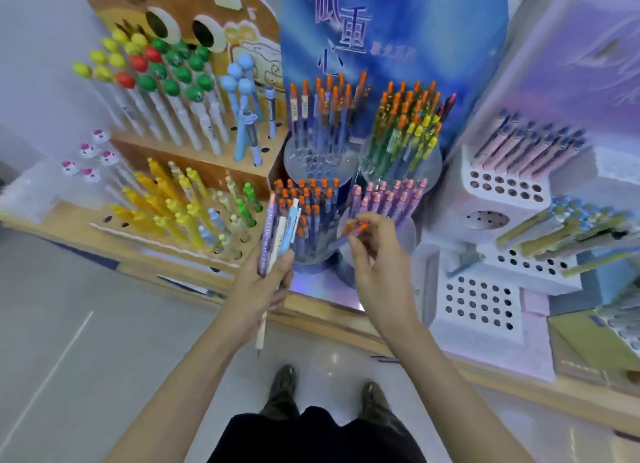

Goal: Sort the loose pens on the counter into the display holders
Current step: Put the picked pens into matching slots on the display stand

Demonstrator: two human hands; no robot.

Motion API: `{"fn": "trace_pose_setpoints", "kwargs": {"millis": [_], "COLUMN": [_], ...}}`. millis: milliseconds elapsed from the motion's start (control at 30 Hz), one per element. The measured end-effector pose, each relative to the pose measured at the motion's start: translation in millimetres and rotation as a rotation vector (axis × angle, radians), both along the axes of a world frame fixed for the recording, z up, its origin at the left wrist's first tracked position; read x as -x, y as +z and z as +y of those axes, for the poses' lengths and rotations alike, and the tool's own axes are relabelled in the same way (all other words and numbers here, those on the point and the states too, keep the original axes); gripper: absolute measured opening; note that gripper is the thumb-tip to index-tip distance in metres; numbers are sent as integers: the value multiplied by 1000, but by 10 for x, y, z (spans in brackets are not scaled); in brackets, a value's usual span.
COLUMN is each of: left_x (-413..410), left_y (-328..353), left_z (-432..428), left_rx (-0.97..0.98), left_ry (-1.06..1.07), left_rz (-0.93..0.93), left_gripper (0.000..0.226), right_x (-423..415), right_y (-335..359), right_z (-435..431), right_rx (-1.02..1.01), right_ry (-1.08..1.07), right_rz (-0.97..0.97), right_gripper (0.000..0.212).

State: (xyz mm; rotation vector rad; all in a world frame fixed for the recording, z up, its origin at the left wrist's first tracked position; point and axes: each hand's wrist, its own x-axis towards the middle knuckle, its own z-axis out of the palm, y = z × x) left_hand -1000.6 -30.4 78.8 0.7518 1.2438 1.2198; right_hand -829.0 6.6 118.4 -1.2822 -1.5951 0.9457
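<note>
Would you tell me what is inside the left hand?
The left hand grips a purple plastic pen, a white pen and a light-blue pen; its fingers cover their middles.

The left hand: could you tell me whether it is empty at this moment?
No, the left hand grips a bundle of pens, purple, white and light blue.

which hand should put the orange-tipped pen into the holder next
Right. The right hand pinches the orange-tipped pen in its fingers, just beside the front holder of matching orange-tipped pens. The left hand is full, gripping a bundle of other pens.
</note>
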Motion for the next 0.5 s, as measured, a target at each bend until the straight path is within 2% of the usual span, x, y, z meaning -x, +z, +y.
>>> {"fn": "trace_pose_setpoints", "kwargs": {"millis": [133,367,500], "left_x": [166,340,395], "left_y": [-25,43,88], "left_z": [74,79,98], "left_rx": [11,24,39], "left_ry": [-49,-164,-187], "left_rz": [-23,-58,-65], "left_gripper": [5,24,25], "right_x": [209,382,415], "right_y": [-131,-194,-197], "right_z": [-64,-74,-48], "right_rx": [-16,-81,-87], "right_ry": [-91,-168,-194], "right_rz": [-17,-164,-210], "right_gripper": [21,22,22]}}
